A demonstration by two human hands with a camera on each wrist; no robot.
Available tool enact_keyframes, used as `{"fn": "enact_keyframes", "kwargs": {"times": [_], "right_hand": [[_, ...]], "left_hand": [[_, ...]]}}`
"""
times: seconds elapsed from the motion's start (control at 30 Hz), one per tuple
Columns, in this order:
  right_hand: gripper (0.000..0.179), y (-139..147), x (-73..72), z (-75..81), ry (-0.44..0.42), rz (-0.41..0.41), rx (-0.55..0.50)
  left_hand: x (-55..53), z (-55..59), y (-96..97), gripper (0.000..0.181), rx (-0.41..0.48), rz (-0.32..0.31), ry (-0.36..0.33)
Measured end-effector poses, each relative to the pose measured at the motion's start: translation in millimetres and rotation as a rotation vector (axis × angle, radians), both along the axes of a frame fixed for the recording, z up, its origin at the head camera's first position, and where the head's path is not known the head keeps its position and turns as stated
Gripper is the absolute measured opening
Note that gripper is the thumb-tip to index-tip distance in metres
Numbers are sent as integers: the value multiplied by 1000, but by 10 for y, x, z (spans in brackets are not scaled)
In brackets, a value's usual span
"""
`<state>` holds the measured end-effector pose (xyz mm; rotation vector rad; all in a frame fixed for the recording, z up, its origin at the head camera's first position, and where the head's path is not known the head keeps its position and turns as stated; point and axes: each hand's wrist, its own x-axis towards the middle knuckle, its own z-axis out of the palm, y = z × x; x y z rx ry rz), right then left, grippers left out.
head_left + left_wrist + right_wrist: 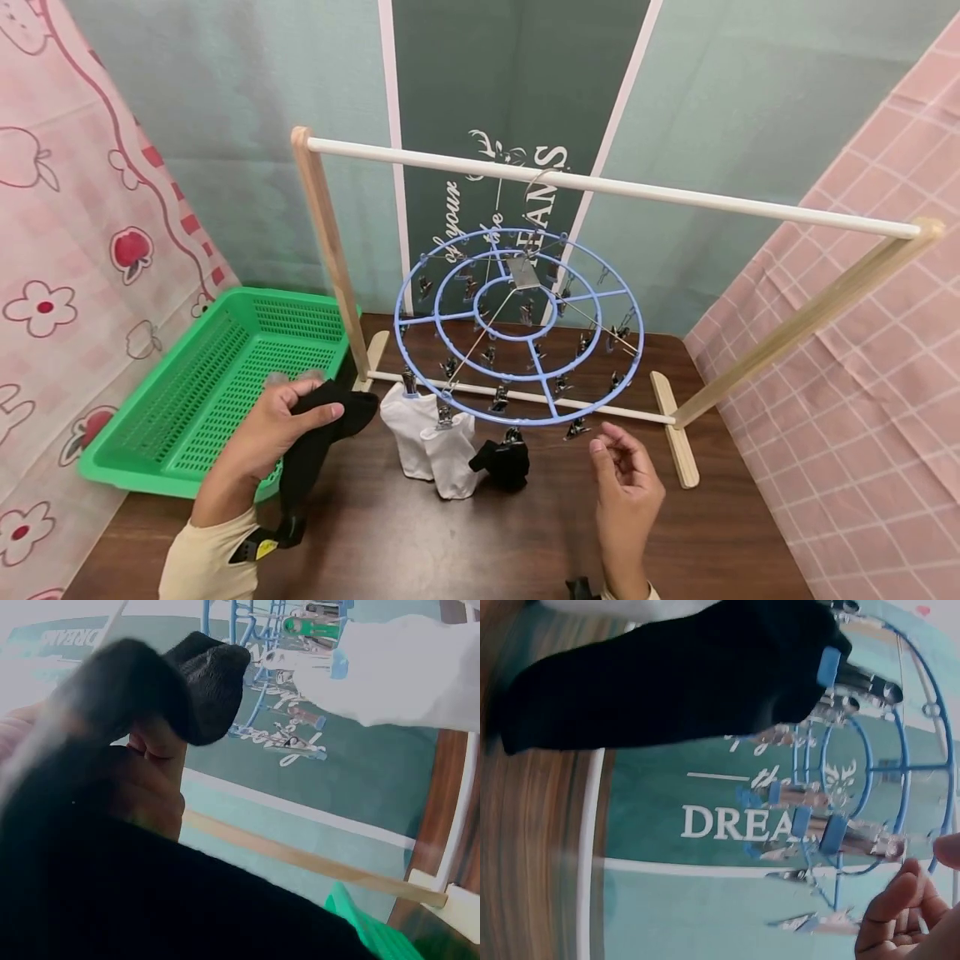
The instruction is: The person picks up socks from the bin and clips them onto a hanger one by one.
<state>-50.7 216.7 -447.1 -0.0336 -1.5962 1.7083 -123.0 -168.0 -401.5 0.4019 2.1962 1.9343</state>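
Observation:
My left hand (pixel 273 425) grips a black sock (pixel 318 433) between thumb and fingers, left of the hanging socks; the sock's lower end drapes down past the wrist. In the left wrist view this sock (pixel 217 682) covers much of the hand. My right hand (pixel 630 479) has loosely bent fingers and holds nothing. It is just right of a metal clip (pixel 577 428) on the blue round hanger (pixel 517 421), apart from it. Two white socks (pixel 450 462) and another black sock (pixel 510 467) hang from clips at the hanger's front left.
A wooden stand (pixel 330 258) with a white top bar (pixel 637 187) carries the hanger by its hook. Several bare clips dangle from the rings. The green basket (pixel 135 442) sits at the left on the brown table (pixel 420 550). Cloth curtains enclose the sides and back.

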Motion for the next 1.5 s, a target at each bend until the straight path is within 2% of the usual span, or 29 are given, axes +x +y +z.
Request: {"fn": "enact_keyframes", "kwargs": {"times": [0.1, 0.23, 0.37, 0.47, 0.53, 0.6, 0.7, 0.93, 1.27, 1.5], "right_hand": [[33, 65, -16, 4, -113, 43, 28], [41, 109, -23, 27, -271, 142, 15], [42, 118, -36, 47, -342, 212, -11], [40, 117, -51, 57, -340, 222, -17], [36, 115, -63, 61, -325, 211, -22], [33, 111, -73, 64, -306, 204, -31], [27, 108, -82, 65, -280, 206, -45], [19, 98, -72, 63, -244, 215, -69], [16, 72, -54, 61, -253, 200, -101], [11, 62, -52, 44, -216, 260, -128]], "left_hand": [[19, -2, 32, 17, -1, 0, -24], [37, -19, 70, 19, 29, -45, -24], [79, -24, 103, 31, 27, -98, -25], [116, -22, 124, 41, 35, -144, -32], [135, -24, 141, 40, 57, -190, -30], [150, -29, 166, 33, 72, -233, -15], [166, -48, 207, 20, 77, -264, 19], [185, -95, 282, 15, 28, -235, 24], [196, -149, 326, 14, 53, -248, 13], [217, -154, 383, 13, 51, -246, 40]]}}
